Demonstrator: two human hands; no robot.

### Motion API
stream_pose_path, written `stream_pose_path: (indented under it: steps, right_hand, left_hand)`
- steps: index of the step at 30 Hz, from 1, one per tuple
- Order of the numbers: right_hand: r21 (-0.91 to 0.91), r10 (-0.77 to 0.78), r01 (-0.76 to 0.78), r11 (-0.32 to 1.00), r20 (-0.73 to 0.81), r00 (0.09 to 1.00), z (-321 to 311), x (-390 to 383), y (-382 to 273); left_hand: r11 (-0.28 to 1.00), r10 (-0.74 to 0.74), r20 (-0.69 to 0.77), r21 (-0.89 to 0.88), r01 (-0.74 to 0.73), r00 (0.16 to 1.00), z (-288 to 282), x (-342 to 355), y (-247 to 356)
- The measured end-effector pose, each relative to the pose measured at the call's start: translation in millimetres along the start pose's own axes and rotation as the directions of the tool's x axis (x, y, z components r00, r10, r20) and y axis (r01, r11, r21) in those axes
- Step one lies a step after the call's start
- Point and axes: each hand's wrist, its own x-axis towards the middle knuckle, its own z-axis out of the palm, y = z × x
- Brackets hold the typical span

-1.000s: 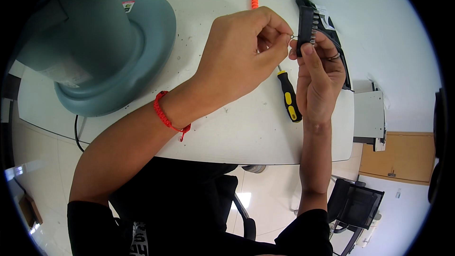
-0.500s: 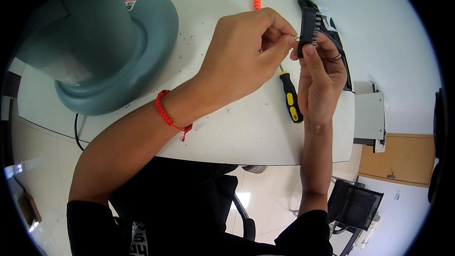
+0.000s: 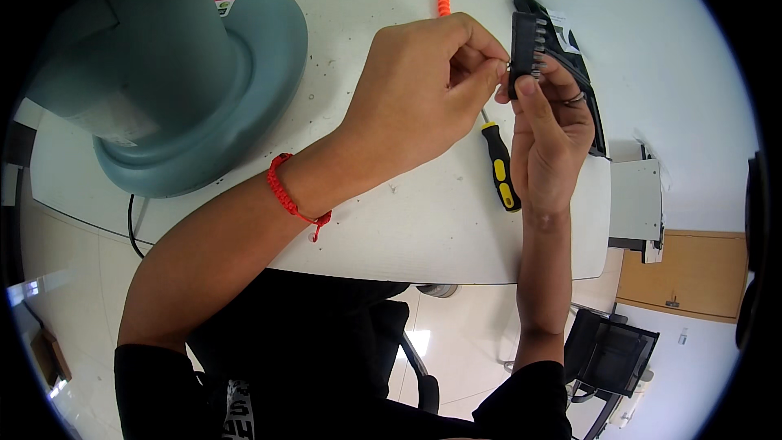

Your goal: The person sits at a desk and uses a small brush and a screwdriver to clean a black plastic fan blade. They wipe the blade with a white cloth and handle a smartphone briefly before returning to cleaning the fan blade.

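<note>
My right hand grips a black bit holder between thumb and fingers. A row of metal bits sticks out from the holder's right side. At the holder's left side, my left hand pinches a small metal screwdriver bit between thumb and forefinger; most of it is hidden by the fingertips. Below the hands a black and yellow screwdriver lies on the white table, its tip running up behind the left hand. Beyond the left hand lies an orange-handled tool, partly covered.
A large grey-green round base with a cylinder stands on the table's left. An open black case with cords lies behind my right hand, along the wall side. The table's curved front edge runs before me. A black chair stands lower right.
The bit holder has shifted slightly left, toward my left fingertips, and turned a little. Less of the small metal bit shows between them. My left hand has stayed almost still.
</note>
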Motion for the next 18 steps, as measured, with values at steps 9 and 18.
stream_pose_path:
  steps: [9,18]
  right_hand:
    - [-0.015,0.026,-0.026,1.0,-0.013,1.0,-1.2,-0.6,0.9]
    - [-0.112,-0.019,0.015,0.994,-0.035,0.999,-0.8,1.2,-1.9]
  left_hand:
    - [1.0,-0.009,-0.013,0.001,0.009,1.0,1.2,0.0,-2.5]
    - [0.997,-0.071,-0.006,-0.026,0.071,0.997,1.5,0.3,-2.3]
